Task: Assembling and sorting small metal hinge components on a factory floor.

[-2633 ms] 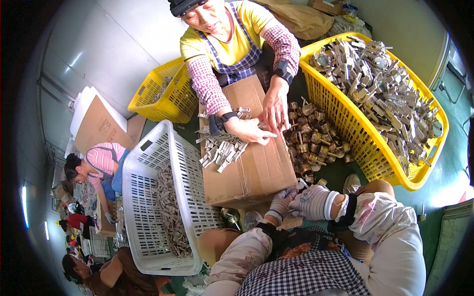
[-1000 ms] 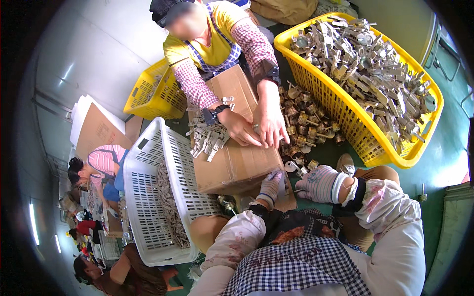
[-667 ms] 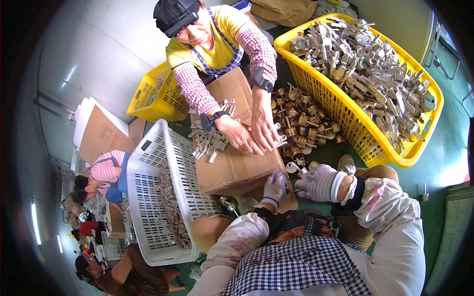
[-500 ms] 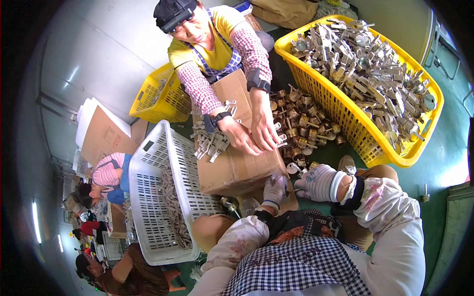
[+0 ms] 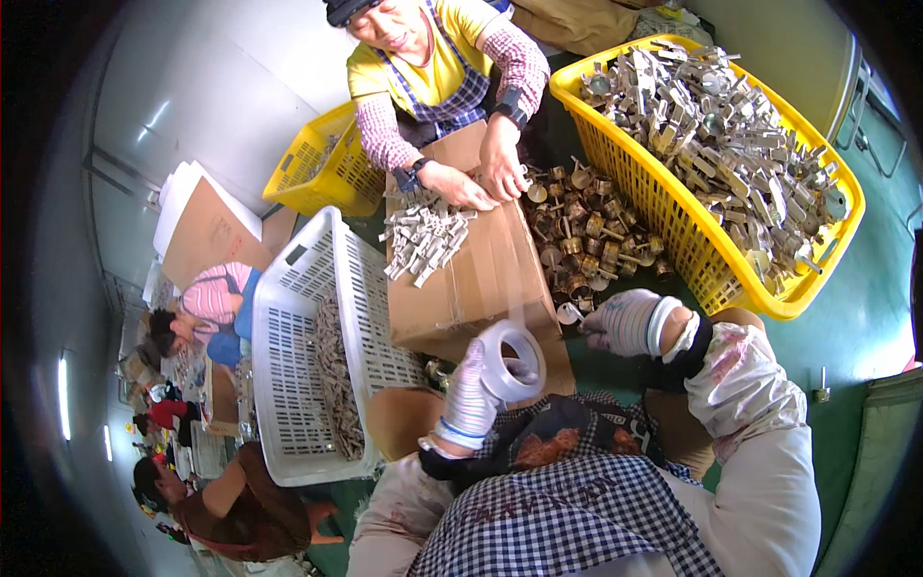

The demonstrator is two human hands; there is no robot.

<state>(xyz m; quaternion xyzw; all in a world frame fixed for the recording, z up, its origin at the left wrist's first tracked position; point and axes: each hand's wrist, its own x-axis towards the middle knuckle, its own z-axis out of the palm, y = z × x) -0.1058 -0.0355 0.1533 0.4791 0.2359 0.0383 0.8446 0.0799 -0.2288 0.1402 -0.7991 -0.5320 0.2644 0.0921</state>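
My left hand (image 5: 466, 394), in a striped knit glove, is closed on a roll of clear tape (image 5: 511, 360), held up just before the near end of a cardboard box (image 5: 481, 298). To the right of the box, my right hand (image 5: 620, 322), gloved too, has its fingers drawn together; whether anything is in them I cannot make out. Beneath its fingertips is a small round metal part with a stem (image 5: 569, 313). On the box top lies a pile of small flat metal pieces (image 5: 423, 240). Across from me, a co-worker's bare hands (image 5: 481, 188) work at the box's far half.
A yellow basket (image 5: 663, 207) heaped with metal parts stands at the right, beside a floor pile of brass-coloured parts (image 5: 586, 226). Left of the box are a white basket (image 5: 375, 327) holding thin metal pieces and another yellow basket (image 5: 308, 173). Other people sit farther left.
My left hand has risen from the box's near end, bringing the tape roll into view. My right hand has moved slightly up. The co-worker's hands have drawn back toward the far end.
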